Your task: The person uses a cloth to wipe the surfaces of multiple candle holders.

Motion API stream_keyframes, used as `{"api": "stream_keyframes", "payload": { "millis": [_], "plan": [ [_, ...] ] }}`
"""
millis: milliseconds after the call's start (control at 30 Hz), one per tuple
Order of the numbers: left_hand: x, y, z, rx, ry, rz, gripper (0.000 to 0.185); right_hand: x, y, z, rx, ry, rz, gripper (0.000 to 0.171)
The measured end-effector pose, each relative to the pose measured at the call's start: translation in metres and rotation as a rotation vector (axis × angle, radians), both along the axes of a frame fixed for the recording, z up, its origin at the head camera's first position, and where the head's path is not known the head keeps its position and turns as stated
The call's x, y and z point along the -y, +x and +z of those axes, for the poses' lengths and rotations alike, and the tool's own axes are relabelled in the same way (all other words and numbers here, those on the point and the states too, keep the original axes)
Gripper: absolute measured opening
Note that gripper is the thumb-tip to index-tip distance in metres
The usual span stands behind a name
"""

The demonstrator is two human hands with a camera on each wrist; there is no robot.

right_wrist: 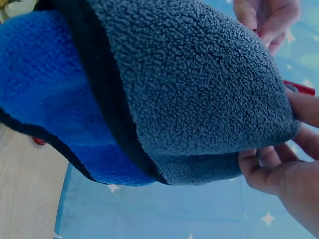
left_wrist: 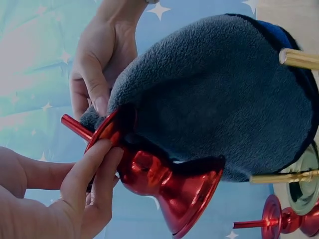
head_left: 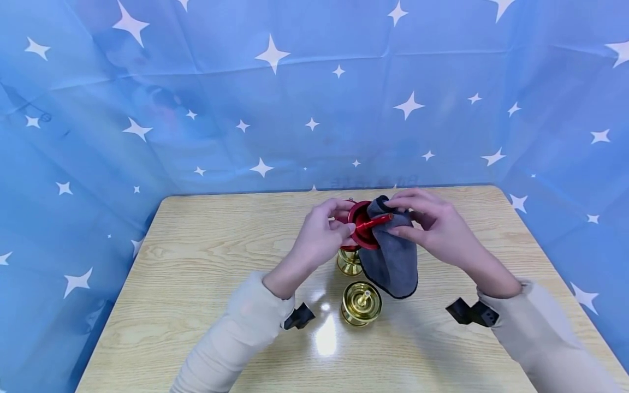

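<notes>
A shiny red goblet-shaped metal holder (head_left: 365, 234), with a thin rod rising from its dish, is held tilted above the table. My left hand (head_left: 319, 233) grips it by the dish and neck; the left wrist view shows its flared foot (left_wrist: 192, 196). In my right hand (head_left: 434, 222), fingers and thumb pinch a cloth (head_left: 395, 270) beside the dish and the rod. This cloth is grey on one face, blue (right_wrist: 45, 74) on the other, with a black border, and hangs down in folds. It partly covers the holder's rim.
One gold holder (head_left: 361, 304) of similar shape stands on the wooden table (head_left: 221, 262) below the hands. Another gold holder (head_left: 349, 265) is behind it, partly hidden. The left wrist view also shows a second red holder (left_wrist: 294, 219). A blue star-patterned curtain (head_left: 221, 109) surrounds the table.
</notes>
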State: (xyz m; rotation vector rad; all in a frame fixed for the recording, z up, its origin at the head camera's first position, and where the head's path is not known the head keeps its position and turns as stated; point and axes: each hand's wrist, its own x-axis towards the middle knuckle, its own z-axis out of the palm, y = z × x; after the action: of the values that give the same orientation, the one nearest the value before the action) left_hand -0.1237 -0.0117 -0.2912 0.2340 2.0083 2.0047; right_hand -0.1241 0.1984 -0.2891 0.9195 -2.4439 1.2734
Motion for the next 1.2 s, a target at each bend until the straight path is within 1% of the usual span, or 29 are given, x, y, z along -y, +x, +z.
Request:
{"api": "stream_keyframes", "payload": {
  "millis": [100,200,300,433,500,600,767,900,1067,1200],
  "plan": [
    [0.000,0.002,-0.001,-0.007,-0.001,0.002,0.031,-0.001,0.000,-0.003,0.028,0.033,0.017,0.045],
    [-0.001,0.003,-0.002,-0.019,-0.013,0.000,0.031,0.000,0.000,-0.006,0.039,0.068,0.013,0.044],
    [-0.001,0.003,-0.005,-0.040,-0.040,-0.003,0.031,0.001,0.000,-0.009,0.041,0.084,0.005,0.041],
    [-0.003,0.002,-0.010,-0.058,-0.076,0.013,0.031,0.004,0.001,-0.013,0.033,0.099,-0.015,0.037],
    [-0.004,0.002,-0.011,-0.062,-0.092,0.025,0.030,0.004,0.002,-0.013,0.028,0.098,-0.021,0.035],
    [-0.005,0.002,-0.011,-0.047,-0.091,0.048,0.029,0.005,0.002,-0.014,0.030,0.085,-0.025,0.033],
    [-0.006,0.002,-0.012,-0.010,-0.043,0.085,0.023,0.007,0.002,-0.015,0.043,0.051,-0.016,0.032],
    [-0.005,0.002,-0.014,-0.021,-0.023,0.099,0.016,0.009,0.002,-0.016,0.038,0.025,-0.002,0.034],
    [-0.005,0.001,-0.016,-0.040,-0.047,0.100,0.011,0.012,0.002,-0.019,0.033,0.018,0.010,0.033],
    [-0.005,0.000,-0.016,-0.065,-0.109,0.082,0.010,0.014,0.003,-0.022,0.044,-0.002,0.021,0.032]
  ]
}}
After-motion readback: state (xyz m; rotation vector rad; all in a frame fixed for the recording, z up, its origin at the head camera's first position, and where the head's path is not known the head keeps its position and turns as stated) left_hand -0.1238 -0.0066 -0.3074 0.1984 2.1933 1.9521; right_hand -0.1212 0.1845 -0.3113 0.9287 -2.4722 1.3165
